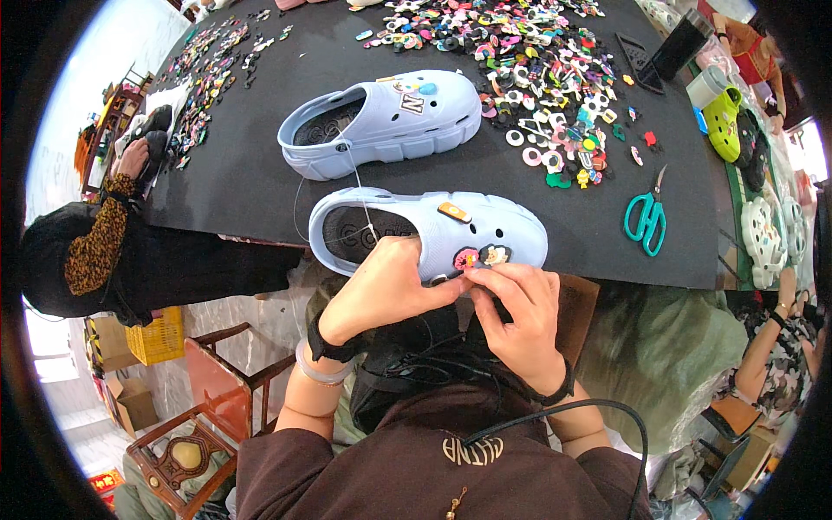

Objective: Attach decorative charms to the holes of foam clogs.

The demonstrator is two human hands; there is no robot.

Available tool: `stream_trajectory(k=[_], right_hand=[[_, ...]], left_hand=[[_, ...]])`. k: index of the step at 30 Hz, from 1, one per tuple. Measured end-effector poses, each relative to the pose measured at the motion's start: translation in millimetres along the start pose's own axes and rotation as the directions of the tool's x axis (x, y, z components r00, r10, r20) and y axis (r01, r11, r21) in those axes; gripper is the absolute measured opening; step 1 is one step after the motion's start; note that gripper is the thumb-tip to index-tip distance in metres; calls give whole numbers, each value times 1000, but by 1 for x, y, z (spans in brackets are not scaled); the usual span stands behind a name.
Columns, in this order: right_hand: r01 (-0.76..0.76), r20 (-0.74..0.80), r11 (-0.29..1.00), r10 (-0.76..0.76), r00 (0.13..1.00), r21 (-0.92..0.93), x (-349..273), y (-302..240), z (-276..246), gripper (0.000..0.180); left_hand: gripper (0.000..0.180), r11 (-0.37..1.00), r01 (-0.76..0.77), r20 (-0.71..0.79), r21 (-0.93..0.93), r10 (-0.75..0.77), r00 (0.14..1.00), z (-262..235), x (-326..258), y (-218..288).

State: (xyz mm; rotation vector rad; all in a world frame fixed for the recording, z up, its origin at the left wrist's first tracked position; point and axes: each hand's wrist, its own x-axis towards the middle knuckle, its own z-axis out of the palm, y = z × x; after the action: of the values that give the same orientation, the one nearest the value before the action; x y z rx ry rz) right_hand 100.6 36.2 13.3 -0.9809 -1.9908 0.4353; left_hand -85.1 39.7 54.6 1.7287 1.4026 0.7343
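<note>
One near clog (438,232), one pink charm (465,259)

I judge this to be the fitting step: settling the pink charm into its place on the upper. My left hand (381,290) grips the near clog at its opening, fingers out of sight inside, thumb stretched along the near side. My right hand (520,316) is bent, index fingertip at the pink charm, thumb just below; I can't tell whether anything is pinched between them. The next move, I'd say, calls for a steady left hold while the right presses the charm flush. The near clog lies at the near edge of the table (243,113), toe to my right, its upper just beyond my hands. The far clog (381,121) sits behind it.
</note>
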Motion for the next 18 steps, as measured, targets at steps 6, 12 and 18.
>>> stream_trajectory(k=[6, 12, 18], right_hand=[[13, 21, 1000, -12, 1000, -19, 2, 3, -1, 32], [13, 37, 1000, -12, 999, -25, 5, 7, -1, 31], [19, 27, 996, -17, 999, -87, 9, 6, 3, 28]], left_hand=[[25, 992, -84, 2, 92, 84, 996, 1, 1, -8], [27, 995, 41, 75, 93, -48, 996, 0, 4, 1], [20, 981, -151, -46, 125, 157, 986, 9, 7, -11]])
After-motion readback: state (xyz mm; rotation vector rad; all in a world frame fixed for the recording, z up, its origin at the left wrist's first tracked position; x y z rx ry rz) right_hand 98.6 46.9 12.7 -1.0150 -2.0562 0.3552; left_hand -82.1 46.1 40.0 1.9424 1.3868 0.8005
